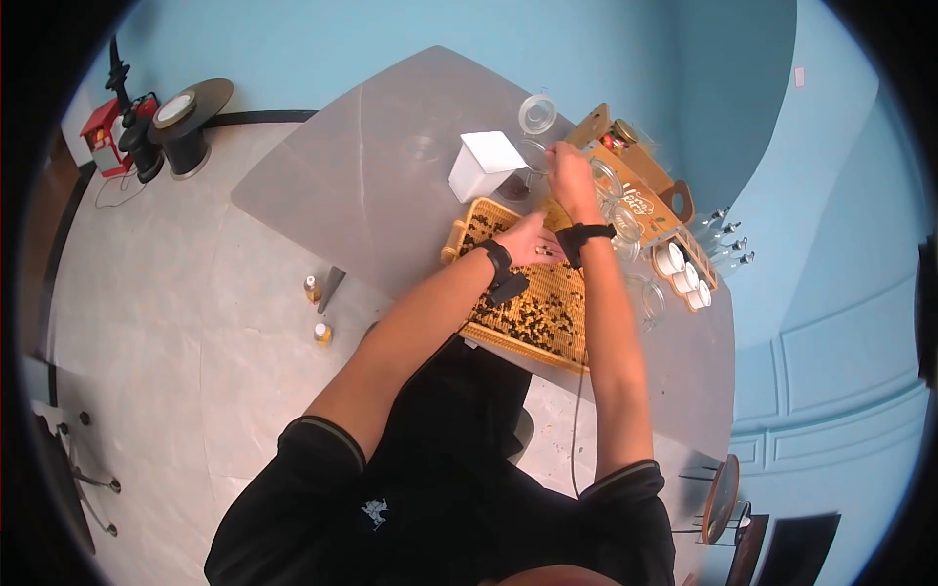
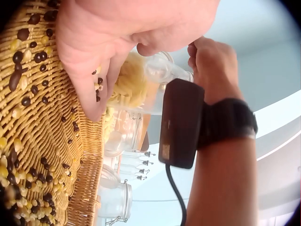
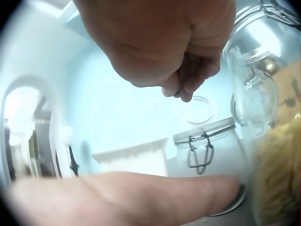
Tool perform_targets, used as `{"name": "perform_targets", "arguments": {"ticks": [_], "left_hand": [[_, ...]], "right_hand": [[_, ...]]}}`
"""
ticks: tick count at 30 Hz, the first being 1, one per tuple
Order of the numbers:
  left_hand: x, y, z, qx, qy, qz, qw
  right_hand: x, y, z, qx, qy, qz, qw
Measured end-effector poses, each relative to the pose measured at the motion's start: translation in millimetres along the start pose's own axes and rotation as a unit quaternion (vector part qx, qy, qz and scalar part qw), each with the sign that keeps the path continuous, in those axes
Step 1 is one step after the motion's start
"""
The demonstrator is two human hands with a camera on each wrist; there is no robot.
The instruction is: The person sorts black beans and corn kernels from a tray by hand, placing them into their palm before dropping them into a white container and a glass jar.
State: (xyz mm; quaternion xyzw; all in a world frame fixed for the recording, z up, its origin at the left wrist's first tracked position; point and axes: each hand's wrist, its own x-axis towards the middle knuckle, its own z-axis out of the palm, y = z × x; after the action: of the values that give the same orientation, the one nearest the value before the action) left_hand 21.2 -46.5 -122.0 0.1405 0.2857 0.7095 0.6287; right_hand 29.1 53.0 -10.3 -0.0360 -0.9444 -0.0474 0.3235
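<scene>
My left hand (image 1: 521,240) is over a wicker basket (image 1: 518,344) scattered with dark and yellow beans (image 1: 532,317). Its fingers lie extended and slightly cupped, carrying a few beans (image 2: 98,87) on the palm side. Farther forward, my right hand (image 1: 572,178) is raised by a clip-top glass jar (image 3: 214,153) with dark contents at its bottom. The right thumb and fingers pinch together, and a small dark bean (image 3: 177,94) shows at their tips. In the head view, the right hand partly covers the jar. A jar of yellow pasta (image 3: 280,174) is beside it.
A white box (image 1: 479,168) is left of the jar. Several glass jars (image 1: 623,227) line the right side, near a printed cardboard carrier (image 1: 640,203), white cups (image 1: 686,276) and clip-top bottles (image 1: 731,252). A round glass lid (image 1: 537,114) stands behind. The grey table (image 1: 322,176) holds everything.
</scene>
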Motion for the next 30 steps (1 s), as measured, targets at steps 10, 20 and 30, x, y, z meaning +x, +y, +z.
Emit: {"name": "perform_targets", "arguments": {"ticks": [10,20,30], "left_hand": [[-4.7,0.3,6.2,0.021,-0.006,0.014,1.0],[-8.3,7.1,12.4,-0.024,0.033,0.008,0.999],[-1.8,6.5,10.5,-0.054,0.058,-0.006,0.997]], "right_hand": [[20.8,16.7,50.4,-0.108,-0.098,-0.012,0.989],[19.9,7.0,41.0,-0.055,-0.13,0.05,0.989],[21.8,8.3,37.5,0.011,-0.132,0.114,0.985]]}}
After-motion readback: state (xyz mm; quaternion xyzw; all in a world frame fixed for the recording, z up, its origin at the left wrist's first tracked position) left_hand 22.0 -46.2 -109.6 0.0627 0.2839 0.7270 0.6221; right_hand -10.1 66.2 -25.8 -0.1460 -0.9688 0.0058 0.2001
